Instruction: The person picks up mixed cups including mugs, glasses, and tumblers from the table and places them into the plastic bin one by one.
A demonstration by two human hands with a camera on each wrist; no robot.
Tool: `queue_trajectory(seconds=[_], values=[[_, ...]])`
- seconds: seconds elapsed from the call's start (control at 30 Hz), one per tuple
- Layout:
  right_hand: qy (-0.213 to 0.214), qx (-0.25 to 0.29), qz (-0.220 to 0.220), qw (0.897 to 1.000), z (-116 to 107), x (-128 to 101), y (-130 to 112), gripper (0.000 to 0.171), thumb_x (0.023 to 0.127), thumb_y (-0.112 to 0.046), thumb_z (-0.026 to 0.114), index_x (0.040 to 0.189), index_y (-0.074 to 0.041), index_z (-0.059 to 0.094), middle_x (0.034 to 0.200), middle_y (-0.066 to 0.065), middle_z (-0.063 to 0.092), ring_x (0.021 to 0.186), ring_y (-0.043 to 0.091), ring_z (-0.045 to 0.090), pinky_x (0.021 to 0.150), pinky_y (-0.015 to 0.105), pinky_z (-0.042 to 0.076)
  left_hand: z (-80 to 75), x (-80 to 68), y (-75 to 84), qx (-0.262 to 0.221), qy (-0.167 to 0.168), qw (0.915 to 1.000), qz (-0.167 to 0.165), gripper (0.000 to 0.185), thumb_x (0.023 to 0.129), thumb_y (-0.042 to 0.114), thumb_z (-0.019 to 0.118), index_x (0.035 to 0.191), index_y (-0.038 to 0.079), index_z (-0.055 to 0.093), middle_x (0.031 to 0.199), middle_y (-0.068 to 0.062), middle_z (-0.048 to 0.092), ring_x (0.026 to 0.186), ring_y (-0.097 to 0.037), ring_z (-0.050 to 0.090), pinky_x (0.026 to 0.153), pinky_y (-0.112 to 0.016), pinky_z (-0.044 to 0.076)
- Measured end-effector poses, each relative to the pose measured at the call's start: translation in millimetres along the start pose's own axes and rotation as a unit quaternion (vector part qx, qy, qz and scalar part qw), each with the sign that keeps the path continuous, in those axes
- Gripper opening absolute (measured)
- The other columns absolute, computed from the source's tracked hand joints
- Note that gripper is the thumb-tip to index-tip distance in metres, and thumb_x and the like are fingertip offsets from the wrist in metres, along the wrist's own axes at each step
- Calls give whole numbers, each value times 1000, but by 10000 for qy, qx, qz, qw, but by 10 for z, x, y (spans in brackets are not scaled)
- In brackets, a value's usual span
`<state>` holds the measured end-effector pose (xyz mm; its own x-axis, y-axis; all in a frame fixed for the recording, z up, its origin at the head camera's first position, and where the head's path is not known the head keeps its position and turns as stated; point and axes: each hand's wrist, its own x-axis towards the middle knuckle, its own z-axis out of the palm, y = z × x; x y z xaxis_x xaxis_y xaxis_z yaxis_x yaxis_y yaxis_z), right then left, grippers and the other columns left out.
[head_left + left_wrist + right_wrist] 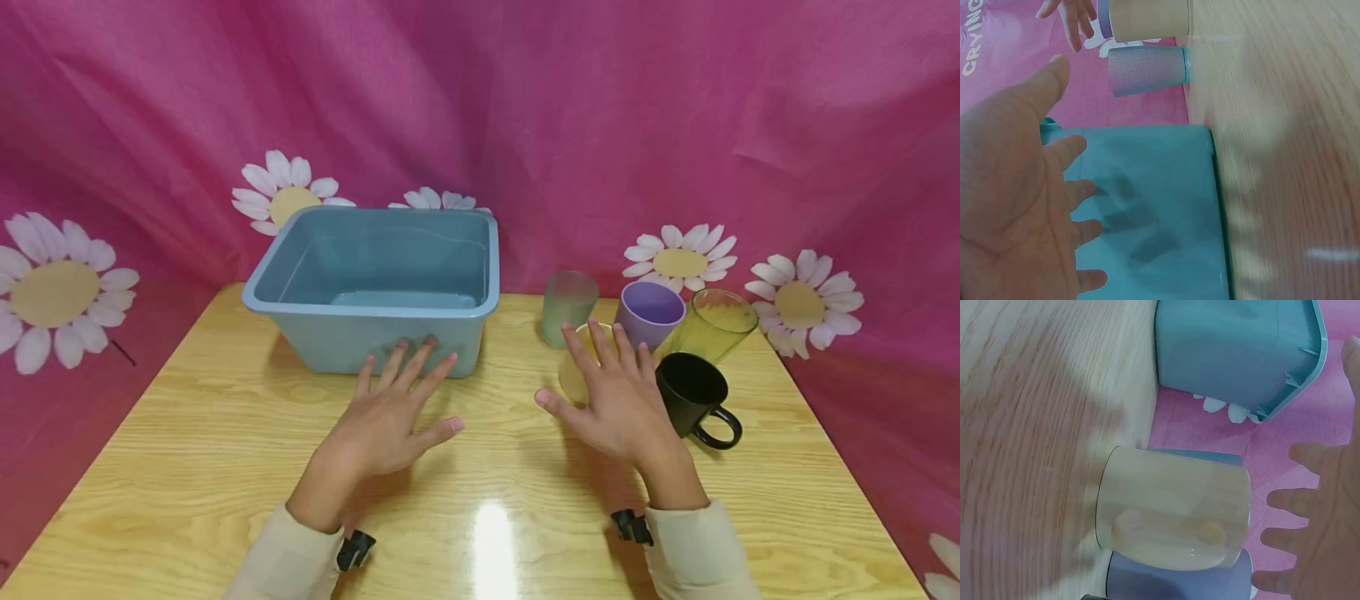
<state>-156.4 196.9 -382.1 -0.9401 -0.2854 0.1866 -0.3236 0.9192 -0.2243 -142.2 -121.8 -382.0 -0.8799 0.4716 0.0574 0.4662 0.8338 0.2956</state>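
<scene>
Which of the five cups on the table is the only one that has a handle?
The black mug, at the front right of the group, beside the right hand. Its loop handle sticks out toward the table's front edge; the other four cups are plain tumblers without one.

Upright cream cup [576,377] beside black mug [693,398]

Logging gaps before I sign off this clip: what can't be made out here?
- Cream cup: head view, mostly hidden behind the right hand.
- Blue tub: its near floor is hidden by its front wall.
- Black mug: right wrist view cuts it off at the bottom edge.
- Both wrist views: table blurred.
</scene>
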Motion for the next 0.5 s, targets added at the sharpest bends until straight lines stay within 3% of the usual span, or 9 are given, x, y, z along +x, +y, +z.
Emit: queue_trajectory(seconds=[0.27,0.5], values=[[-18,-18,-25,10000,-21,15,23,92,94,-77,45,165,-23,20,167,21,20,152,51,11,116,73,7,-37,9,-12,94,30,9999,81,80,101,66,47,165,31,16,173,-4,3,156,-39,4,118,-70,1],[16,-78,-68,9999,-25,58,70,91,95,-76,45,164,-21,24,166,23,24,151,52,14,116,73,10,-128,-7,-42,260,111,9992,268,74,102,63,46,164,28,26,170,-9,18,154,-40,18,118,-70,10]])
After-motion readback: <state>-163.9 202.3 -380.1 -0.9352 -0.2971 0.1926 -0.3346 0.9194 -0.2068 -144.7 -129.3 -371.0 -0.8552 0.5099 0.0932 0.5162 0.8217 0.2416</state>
